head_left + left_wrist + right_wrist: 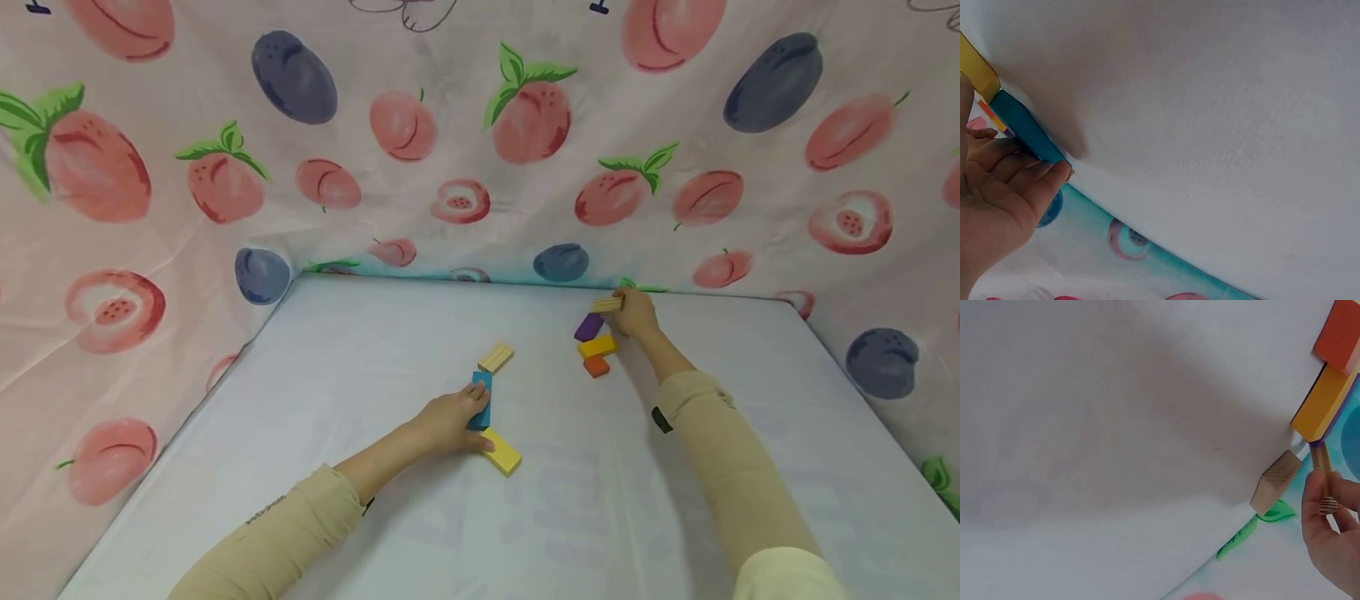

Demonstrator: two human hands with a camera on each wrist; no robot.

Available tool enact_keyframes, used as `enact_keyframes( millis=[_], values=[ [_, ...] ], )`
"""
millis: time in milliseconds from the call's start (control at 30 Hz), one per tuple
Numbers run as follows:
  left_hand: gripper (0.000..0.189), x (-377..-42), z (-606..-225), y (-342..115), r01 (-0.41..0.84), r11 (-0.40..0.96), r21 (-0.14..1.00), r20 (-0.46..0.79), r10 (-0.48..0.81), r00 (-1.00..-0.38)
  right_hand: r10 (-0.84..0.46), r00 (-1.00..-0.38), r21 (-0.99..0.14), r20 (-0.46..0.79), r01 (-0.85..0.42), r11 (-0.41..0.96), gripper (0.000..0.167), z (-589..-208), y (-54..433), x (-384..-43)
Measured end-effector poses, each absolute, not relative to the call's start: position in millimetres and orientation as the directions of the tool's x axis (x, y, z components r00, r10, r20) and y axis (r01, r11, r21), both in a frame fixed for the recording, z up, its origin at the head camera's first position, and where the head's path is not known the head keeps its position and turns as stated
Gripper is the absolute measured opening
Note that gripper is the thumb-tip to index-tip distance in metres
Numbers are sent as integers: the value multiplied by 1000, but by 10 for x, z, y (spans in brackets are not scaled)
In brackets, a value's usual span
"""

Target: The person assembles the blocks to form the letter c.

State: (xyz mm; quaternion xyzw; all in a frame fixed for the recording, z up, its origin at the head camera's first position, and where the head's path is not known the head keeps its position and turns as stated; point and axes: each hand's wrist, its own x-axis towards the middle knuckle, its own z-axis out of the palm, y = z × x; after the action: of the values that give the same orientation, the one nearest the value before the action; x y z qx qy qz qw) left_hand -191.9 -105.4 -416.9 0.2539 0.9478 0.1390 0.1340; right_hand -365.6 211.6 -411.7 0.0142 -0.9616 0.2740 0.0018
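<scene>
Near the far edge of the worktop (375, 333), we pinch 1 wooden block (604, 306) in the right hand (636, 312), just beyond a purple block (589, 327). Nearer to us, our left hand (452, 419) lays loosely extended fingers on a blue block (485, 412), between a yellow block (505, 455) and a pale block (497, 357).

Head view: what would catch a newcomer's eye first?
Probably the pale fabric backdrop printed with pink and blue fruit, filling the top. On the white tabletop, the left hand touches a blue rectangular block near the centre; the right hand pinches a light wooden block near the far edge.
</scene>
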Motion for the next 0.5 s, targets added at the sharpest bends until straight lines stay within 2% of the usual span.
enact_keyframes(
  millis=[300, 500],
  values=[
    [83, -1930, -4172, -1060, 456, 830, 322, -176, 525, -833, 13, -998, -668, 64, -33, 744, 33, -4033, 2122, -3604],
    [83, -1927, -4170, -1055, 456, 830, 320, -180, 526, -831, 31, -990, -700, 139, -76, 710, 32, -4017, 2123, -3561]
  ],
)
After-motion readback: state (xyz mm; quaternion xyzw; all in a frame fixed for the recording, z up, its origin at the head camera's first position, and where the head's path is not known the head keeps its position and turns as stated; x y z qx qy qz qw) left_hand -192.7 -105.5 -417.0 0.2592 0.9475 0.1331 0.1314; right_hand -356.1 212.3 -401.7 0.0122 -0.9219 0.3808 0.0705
